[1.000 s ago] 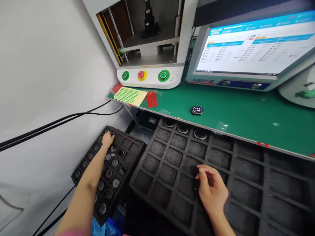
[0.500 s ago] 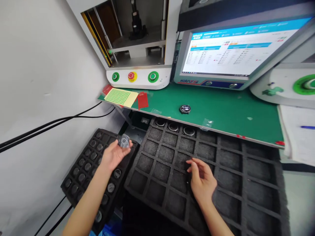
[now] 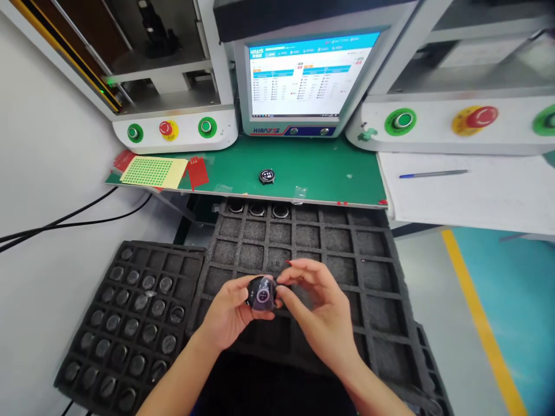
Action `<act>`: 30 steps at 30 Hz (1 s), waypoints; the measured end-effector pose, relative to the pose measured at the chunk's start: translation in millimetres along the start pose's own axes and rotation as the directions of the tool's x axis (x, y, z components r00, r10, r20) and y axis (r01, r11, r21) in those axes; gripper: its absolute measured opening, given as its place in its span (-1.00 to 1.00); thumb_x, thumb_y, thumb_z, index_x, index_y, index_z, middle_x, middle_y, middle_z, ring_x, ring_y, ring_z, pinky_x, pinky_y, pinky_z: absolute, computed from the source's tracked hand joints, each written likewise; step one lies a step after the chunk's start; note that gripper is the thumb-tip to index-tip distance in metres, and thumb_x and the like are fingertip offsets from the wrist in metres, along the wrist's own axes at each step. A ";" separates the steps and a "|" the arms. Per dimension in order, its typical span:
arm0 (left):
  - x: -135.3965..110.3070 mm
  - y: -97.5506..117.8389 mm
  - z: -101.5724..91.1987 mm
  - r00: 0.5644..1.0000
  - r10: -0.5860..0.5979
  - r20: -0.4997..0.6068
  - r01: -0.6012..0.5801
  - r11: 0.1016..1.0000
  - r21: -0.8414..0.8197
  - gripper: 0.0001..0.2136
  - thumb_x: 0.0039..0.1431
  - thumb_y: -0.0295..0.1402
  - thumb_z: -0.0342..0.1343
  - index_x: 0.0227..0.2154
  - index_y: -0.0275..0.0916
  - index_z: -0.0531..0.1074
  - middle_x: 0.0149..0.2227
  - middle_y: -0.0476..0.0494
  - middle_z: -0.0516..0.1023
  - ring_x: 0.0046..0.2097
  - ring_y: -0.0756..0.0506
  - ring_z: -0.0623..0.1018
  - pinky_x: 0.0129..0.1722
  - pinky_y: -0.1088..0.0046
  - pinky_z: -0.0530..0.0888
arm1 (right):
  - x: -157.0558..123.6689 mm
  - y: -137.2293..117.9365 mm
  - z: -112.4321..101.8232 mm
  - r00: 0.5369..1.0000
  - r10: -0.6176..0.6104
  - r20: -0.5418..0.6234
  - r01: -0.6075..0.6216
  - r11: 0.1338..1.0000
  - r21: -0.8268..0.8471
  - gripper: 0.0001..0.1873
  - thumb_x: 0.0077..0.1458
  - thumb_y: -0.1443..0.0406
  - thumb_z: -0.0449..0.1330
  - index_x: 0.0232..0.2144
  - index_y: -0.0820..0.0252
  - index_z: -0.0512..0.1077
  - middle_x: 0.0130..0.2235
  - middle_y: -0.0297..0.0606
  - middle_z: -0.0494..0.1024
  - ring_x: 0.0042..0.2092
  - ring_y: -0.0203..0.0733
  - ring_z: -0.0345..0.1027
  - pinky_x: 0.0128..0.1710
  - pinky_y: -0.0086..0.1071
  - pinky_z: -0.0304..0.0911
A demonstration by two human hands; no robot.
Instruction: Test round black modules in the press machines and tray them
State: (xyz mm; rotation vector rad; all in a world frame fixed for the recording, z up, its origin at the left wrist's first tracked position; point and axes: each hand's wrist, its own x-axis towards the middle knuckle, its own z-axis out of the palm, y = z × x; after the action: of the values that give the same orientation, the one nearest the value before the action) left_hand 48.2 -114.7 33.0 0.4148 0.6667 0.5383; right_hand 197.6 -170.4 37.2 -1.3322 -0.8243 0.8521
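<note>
Part of the watch case (image 3: 263, 294) is hidden behind fingers. The left hand (image 3: 229, 309) grips it above the big foam tray (image 3: 338, 238); the right hand (image 3: 326, 315) has curled fingers and its thumb at the opposite edge (can't tell if they're actually pinching). Monitor (image 3: 299, 81) says HIRAYS, smaller rows too blurry; bench watch (image 3: 267, 176) reads 11 40.

The held watch piece (image 3: 262, 293) looks glossy, with a shiny, thin film that seems to be plastic. The large tray (image 3: 307, 238) and the small tray (image 3: 191, 270) appear as foam, matt and rather rough. The counter (image 3: 312, 164) has a smooth surface; the sheets (image 3: 477, 199) are matt paper, and the pen (image 3: 433, 173) seems smooth plastic.
</note>
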 end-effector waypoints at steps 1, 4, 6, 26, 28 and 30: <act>-1.0 -0.8 2.5 1.000 0.018 -0.024 -0.017 0.999 0.027 -0.68 -0.08 -0.26 0.41 -0.23 -0.28 0.65 -0.28 -0.18 0.69 -0.28 -0.11 0.65 -0.33 0.50 0.61 | 0.1 -0.4 0.4 1.000 0.022 0.009 -0.022 1.000 0.012 -0.68 -0.03 0.42 0.29 -0.20 0.07 0.40 -0.40 -0.40 0.59 -0.37 -0.28 0.52 -0.35 -0.42 0.47; -4.2 -3.6 6.0 0.992 0.074 -0.098 -0.066 0.994 0.088 -0.71 -0.06 -0.26 0.40 -0.24 -0.26 0.66 -0.25 -0.17 0.69 -0.28 -0.10 0.64 -0.30 0.44 0.63 | -1.4 2.5 2.0 0.999 0.048 -0.002 -0.048 0.999 -0.005 -0.68 -0.05 0.41 0.31 -0.21 0.07 0.39 -0.41 -0.43 0.58 -0.38 -0.30 0.51 -0.33 -0.42 0.46; -5.6 -5.6 6.8 0.983 0.121 -0.138 -0.104 0.987 0.124 -0.72 -0.01 -0.23 0.37 -0.23 -0.24 0.66 -0.23 -0.19 0.69 -0.25 -0.11 0.64 -0.27 0.40 0.64 | -3.0 4.6 3.1 0.999 0.033 -0.042 -0.035 0.998 -0.060 -0.68 -0.03 0.42 0.30 -0.20 0.07 0.38 -0.43 -0.45 0.58 -0.40 -0.31 0.51 -0.30 -0.42 0.45; -11.4 -3.7 18.0 0.916 0.314 -0.250 -0.110 0.795 0.596 -0.78 0.09 -0.33 0.28 -0.19 -0.22 0.62 -0.23 -0.14 0.68 -0.29 -0.12 0.63 -0.28 0.42 0.62 | 1.5 7.5 -12.2 0.995 -0.093 0.041 0.100 0.964 -0.244 -0.43 -0.06 0.34 0.37 0.01 0.04 0.30 -0.11 -0.21 0.60 -0.14 -0.12 0.55 -0.17 -0.22 0.51; -9.9 -6.3 16.7 0.924 0.297 -0.240 -0.110 0.809 0.577 -0.76 0.08 -0.29 0.29 -0.17 -0.22 0.63 -0.19 -0.16 0.67 -0.26 -0.15 0.63 -0.24 0.38 0.62 | 2.0 9.2 -9.5 0.991 -0.102 0.091 0.124 0.948 -0.293 -0.44 -0.04 0.37 0.35 0.01 0.03 0.29 -0.20 -0.29 0.63 -0.19 -0.15 0.57 -0.12 -0.19 0.49; -7.1 -9.6 14.7 0.935 0.275 -0.226 -0.124 0.846 0.518 -0.73 0.08 -0.22 0.29 -0.17 -0.22 0.63 -0.16 -0.18 0.67 -0.20 -0.17 0.63 -0.22 0.37 0.62 | 1.6 10.6 -6.2 0.982 -0.163 0.100 0.188 0.916 -0.354 -0.55 0.02 0.42 0.30 -0.04 0.02 0.33 -0.35 -0.40 0.62 -0.28 -0.20 0.56 -0.13 -0.23 0.48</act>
State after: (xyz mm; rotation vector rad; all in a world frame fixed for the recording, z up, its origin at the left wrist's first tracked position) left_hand 56.6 -129.3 41.8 0.9137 1.0641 0.6337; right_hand 203.3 -171.3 26.2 -1.5273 -1.1798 0.6236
